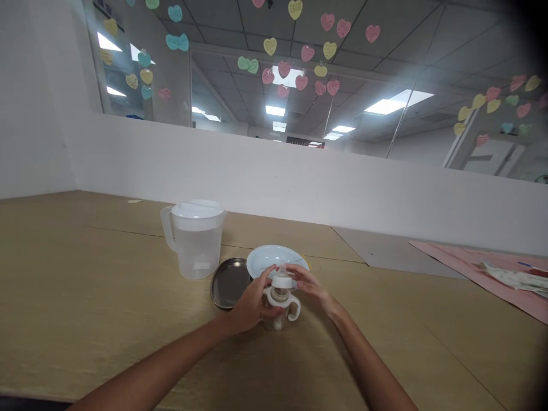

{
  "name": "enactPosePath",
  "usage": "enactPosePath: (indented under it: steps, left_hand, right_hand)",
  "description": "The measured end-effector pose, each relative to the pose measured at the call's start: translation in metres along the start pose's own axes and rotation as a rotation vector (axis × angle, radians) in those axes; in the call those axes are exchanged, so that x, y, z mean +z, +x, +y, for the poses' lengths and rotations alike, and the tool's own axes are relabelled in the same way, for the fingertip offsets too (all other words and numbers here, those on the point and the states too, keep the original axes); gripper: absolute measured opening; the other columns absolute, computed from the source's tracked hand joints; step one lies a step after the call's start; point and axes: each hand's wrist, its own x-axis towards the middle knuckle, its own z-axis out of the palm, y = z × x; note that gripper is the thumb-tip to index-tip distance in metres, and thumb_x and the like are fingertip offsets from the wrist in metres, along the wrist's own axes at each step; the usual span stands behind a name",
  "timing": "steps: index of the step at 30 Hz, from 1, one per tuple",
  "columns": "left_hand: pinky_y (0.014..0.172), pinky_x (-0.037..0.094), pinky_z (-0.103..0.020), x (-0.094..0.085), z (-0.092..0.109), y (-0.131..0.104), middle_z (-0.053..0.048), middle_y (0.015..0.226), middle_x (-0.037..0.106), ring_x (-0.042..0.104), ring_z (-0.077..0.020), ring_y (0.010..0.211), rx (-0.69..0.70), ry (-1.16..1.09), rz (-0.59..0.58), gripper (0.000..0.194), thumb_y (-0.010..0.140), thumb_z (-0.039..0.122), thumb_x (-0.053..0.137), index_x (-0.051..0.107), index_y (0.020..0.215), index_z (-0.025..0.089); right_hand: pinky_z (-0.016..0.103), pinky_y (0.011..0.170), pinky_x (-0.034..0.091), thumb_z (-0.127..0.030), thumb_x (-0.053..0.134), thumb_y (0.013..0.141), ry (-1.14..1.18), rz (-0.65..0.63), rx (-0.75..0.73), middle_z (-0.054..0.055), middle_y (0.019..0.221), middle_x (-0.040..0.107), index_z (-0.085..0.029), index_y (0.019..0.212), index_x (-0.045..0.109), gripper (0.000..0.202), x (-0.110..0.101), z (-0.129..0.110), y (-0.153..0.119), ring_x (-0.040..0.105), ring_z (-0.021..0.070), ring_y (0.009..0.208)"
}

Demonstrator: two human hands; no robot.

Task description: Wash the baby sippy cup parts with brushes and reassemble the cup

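- The left hand (252, 305) grips the body of a handled baby bottle (280, 299) standing on the counter (107, 319).
- The right hand (309, 285) pinches its white teat collar, which looks seated.
- Behind stand a plate (265, 260), a steel tray (229, 281) and a lidded water pitcher (196, 240); filling seems undone.

Both bare forearms come in from the bottom edge and angle toward each other, meeting near the middle of the view. The left hand (252, 305) is turned palm inward, fingers curled round in a grip, thumb lifted and pointing up and to the right. The right hand (310, 288) sits slightly higher, wrist bent a little, fingers stretched leftward with the tips pinched together near the left thumb. The two hands are very close, fingertips almost meeting. Elbows are wide apart and out of frame; both arms are extended well forward.
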Motion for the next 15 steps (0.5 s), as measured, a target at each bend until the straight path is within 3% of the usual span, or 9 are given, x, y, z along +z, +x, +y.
enactPosePath:
  steps: [4, 7, 11, 15]
  left_hand:
    - [0.092, 0.037, -0.032, 0.0, 0.0, 0.001, -0.008, 0.124, 0.046, 0.048, -0.0227, 0.107, 0.012, 0.043, 0.035, 0.085, 0.062, 0.041, 0.066, 0.021, 0.132, 0.022]
    - [0.093, 0.036, -0.033, 0.001, 0.0, 0.001, -0.009, 0.124, 0.047, 0.046, -0.0223, 0.11, 0.037, 0.051, 0.026, 0.084, 0.064, 0.042, 0.065, 0.02, 0.132, 0.021]
    - [0.092, 0.035, -0.035, 0.0, -0.001, 0.0, -0.009, 0.115, 0.052, 0.049, -0.0221, 0.104, -0.012, 0.122, 0.023, 0.084, 0.065, 0.044, 0.063, 0.019, 0.132, 0.019]
    - [0.093, 0.034, -0.036, -0.001, 0.001, -0.002, -0.011, 0.115, 0.05, 0.047, -0.0229, 0.106, -0.029, 0.166, 0.028, 0.082, 0.067, 0.045, 0.061, 0.02, 0.132, 0.018]
  right_hand:
    - [0.037, 0.09, 0.038, -0.033, 0.066, 0.065, -0.117, 0.013, 0.088, 0.007, 0.109, 0.059, -0.02, 0.104, 0.058, 0.043, 0.01, -0.003, 0.0, 0.053, 0.0217, 0.102]
    - [0.036, 0.088, 0.04, -0.029, 0.069, 0.062, -0.005, 0.056, 0.045, 0.006, 0.105, 0.06, -0.02, 0.102, 0.059, 0.041, 0.014, -0.003, 0.003, 0.055, 0.02, 0.098]
    - [0.034, 0.082, 0.046, -0.024, 0.073, 0.057, 0.281, 0.331, 0.013, 0.003, 0.105, 0.06, -0.022, 0.096, 0.058, 0.042, 0.01, 0.001, 0.007, 0.059, 0.0169, 0.088]
    - [0.037, 0.086, 0.045, -0.022, 0.073, 0.056, 0.529, 0.564, -0.083, 0.0, 0.096, 0.063, -0.024, 0.092, 0.055, 0.04, 0.001, 0.004, 0.01, 0.06, 0.0151, 0.086]
